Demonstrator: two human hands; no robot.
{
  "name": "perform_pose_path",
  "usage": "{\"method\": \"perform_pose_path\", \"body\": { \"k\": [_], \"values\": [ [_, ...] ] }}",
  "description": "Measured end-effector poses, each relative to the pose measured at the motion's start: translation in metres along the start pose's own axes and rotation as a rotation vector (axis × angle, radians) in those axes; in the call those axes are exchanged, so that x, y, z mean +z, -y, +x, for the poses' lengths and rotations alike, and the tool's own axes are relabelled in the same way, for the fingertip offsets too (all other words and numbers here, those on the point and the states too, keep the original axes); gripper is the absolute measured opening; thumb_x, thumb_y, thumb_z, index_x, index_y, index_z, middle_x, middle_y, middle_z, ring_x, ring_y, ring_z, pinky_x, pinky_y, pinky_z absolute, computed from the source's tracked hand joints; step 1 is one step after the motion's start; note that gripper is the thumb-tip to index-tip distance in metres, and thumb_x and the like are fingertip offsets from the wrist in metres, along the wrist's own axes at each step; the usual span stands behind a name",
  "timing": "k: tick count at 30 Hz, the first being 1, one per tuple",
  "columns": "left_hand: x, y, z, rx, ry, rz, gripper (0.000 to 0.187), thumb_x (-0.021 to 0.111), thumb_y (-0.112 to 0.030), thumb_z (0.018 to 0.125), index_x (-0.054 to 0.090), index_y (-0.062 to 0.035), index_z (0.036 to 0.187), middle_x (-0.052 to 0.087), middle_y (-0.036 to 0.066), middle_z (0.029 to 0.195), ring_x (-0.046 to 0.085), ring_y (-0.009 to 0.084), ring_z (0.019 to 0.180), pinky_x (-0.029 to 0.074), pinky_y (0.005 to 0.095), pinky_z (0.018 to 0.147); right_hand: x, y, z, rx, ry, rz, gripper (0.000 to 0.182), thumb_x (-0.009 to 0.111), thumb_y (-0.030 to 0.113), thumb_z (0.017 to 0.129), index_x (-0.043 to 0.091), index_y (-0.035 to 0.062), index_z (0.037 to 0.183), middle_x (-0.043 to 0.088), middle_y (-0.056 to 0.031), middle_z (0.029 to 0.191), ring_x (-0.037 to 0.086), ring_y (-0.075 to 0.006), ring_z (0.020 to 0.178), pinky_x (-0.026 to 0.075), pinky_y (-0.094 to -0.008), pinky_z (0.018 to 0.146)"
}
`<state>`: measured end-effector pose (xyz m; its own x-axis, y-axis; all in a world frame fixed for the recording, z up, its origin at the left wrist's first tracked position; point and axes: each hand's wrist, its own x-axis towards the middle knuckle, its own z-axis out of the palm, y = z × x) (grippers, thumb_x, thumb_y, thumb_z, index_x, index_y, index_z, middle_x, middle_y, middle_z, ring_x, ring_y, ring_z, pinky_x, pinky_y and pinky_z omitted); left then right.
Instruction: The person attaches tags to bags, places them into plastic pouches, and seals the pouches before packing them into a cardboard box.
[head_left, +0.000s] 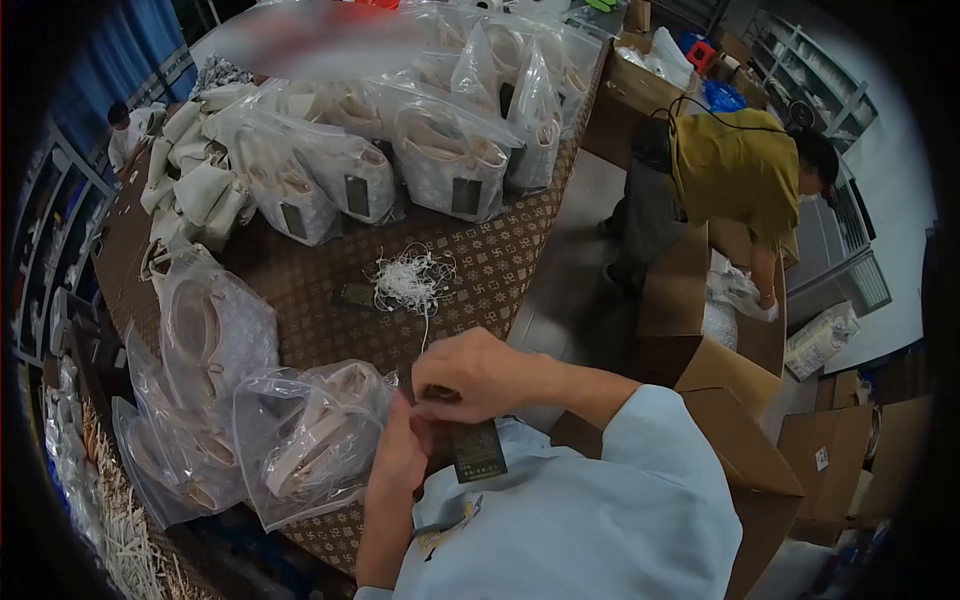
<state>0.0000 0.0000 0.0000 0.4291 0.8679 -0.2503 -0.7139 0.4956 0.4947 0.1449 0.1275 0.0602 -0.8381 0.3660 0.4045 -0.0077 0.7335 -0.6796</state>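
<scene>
Close to my body, my right hand (pixel 470 375) has its fingers curled in a pinch, with a white string rising from it toward a tangle of white strings (pixel 415 278) on the patterned table. My left hand (pixel 402 445) touches it from below, its fingers bent together. A dark printed tag (pixel 480 452) hangs just under both hands against my light blue shirt; which hand holds it is unclear. Beside my left hand lies a cream handbag in a clear plastic bag (pixel 315 440). Another dark tag (pixel 357 294) lies next to the strings.
Several bagged handbags (pixel 455 150) with dark tags stand across the table (pixel 500 240). Unbagged pale bags (pixel 200 190) are piled at the left. On the right, a person (pixel 735 165) bends over an open carton (pixel 670 300). Another person (pixel 125 135) is at the far left.
</scene>
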Motion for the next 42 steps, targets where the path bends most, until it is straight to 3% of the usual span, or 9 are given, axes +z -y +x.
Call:
{"method": "perform_pose_path", "body": {
  "k": [2,11,13,15,21,26,28,33,42],
  "values": [
    [0.043,-0.007,0.006,0.267,-0.631,-0.052,0.040,0.051,-0.035,0.093,0.062,0.0023,0.102,0.066,0.006,0.091,0.061,0.0110,0.081,0.049,0.0217,0.071,0.013,0.004,-0.004,-0.189,0.163,0.011,0.014,0.065,0.011,0.071,0.051,0.0086,0.075,0.056,-0.0074,0.072,0.058,-0.0266,0.067,0.047,-0.0363,0.056],
    [0.021,-0.009,0.013,0.577,-0.754,0.343,0.029,0.054,-0.026,0.092,0.065,0.0008,0.096,0.063,0.003,0.085,0.057,0.0080,0.078,0.045,0.0220,0.070,-0.009,0.003,-0.020,-0.059,0.646,0.350,0.011,0.067,0.014,0.071,0.059,0.0087,0.077,0.060,-0.0045,0.080,0.058,-0.0252,0.073,0.046,-0.0378,0.059],
    [0.020,-0.007,0.005,0.620,-0.814,0.508,0.029,0.054,-0.026,0.093,0.065,0.0007,0.095,0.064,0.003,0.085,0.057,0.0081,0.080,0.045,0.0222,0.071,-0.017,-0.003,-0.018,-0.097,0.240,0.292,0.015,0.072,0.013,0.070,0.064,0.0087,0.082,0.060,-0.0032,0.082,0.059,-0.0212,0.073,0.046,-0.0334,0.058],
    [0.023,-0.006,0.001,0.643,-0.812,0.762,0.025,0.054,-0.021,0.092,0.064,0.0013,0.093,0.063,0.006,0.082,0.058,0.0126,0.077,0.044,0.0245,0.070,-0.023,-0.008,-0.021,0.247,-0.058,0.227,0.013,0.068,0.005,0.072,0.068,0.0059,0.085,0.060,-0.0054,0.089,0.056,-0.0118,0.071,0.042,-0.0232,0.057],
    [0.012,0.009,0.000,0.855,-0.752,1.221,0.018,0.059,-0.013,0.086,0.062,0.0017,0.096,0.059,0.012,0.082,0.057,0.0255,0.071,0.045,0.0315,0.065,0.043,0.006,-0.005,0.393,-0.097,0.447,0.016,0.070,0.007,0.077,0.068,0.0038,0.093,0.055,-0.0022,0.083,0.051,-0.0053,0.068,0.038,-0.0182,0.055],
    [0.026,-0.001,-0.019,0.794,-0.742,1.166,0.020,0.061,-0.014,0.084,0.063,0.0001,0.099,0.062,0.013,0.087,0.059,0.0251,0.078,0.046,0.0329,0.068,0.054,0.012,-0.004,0.303,-0.357,0.682,0.008,0.069,0.004,0.077,0.065,-0.0001,0.082,0.055,-0.0018,0.080,0.049,-0.0055,0.063,0.038,-0.0200,0.052],
    [0.030,-0.003,-0.023,0.802,-0.752,1.074,0.021,0.062,-0.014,0.084,0.063,-0.0004,0.100,0.062,0.013,0.086,0.060,0.0249,0.081,0.046,0.0329,0.069,0.028,0.023,-0.003,0.391,-0.248,0.519,0.007,0.069,0.004,0.077,0.064,-0.0001,0.080,0.056,-0.0013,0.077,0.049,-0.0055,0.061,0.039,-0.0205,0.052],
    [0.028,-0.003,-0.030,0.822,-0.671,0.976,0.017,0.066,-0.007,0.082,0.065,0.0008,0.097,0.061,0.006,0.079,0.053,0.0113,0.070,0.042,0.0245,0.062,0.029,0.029,-0.002,0.164,-0.039,-0.017,0.006,0.068,0.004,0.074,0.064,0.0042,0.077,0.058,-0.0051,0.065,0.056,-0.0159,0.058,0.044,-0.0272,0.051],
    [0.030,0.000,-0.028,0.799,-0.792,0.827,0.018,0.063,-0.008,0.085,0.062,-0.0017,0.101,0.064,0.005,0.083,0.055,0.0079,0.073,0.044,0.0216,0.064,0.036,0.026,-0.004,0.241,-0.197,0.262,0.007,0.068,0.000,0.074,0.064,0.0012,0.079,0.059,-0.0040,0.070,0.051,-0.0069,0.054,0.038,-0.0203,0.047]
  ]
}}
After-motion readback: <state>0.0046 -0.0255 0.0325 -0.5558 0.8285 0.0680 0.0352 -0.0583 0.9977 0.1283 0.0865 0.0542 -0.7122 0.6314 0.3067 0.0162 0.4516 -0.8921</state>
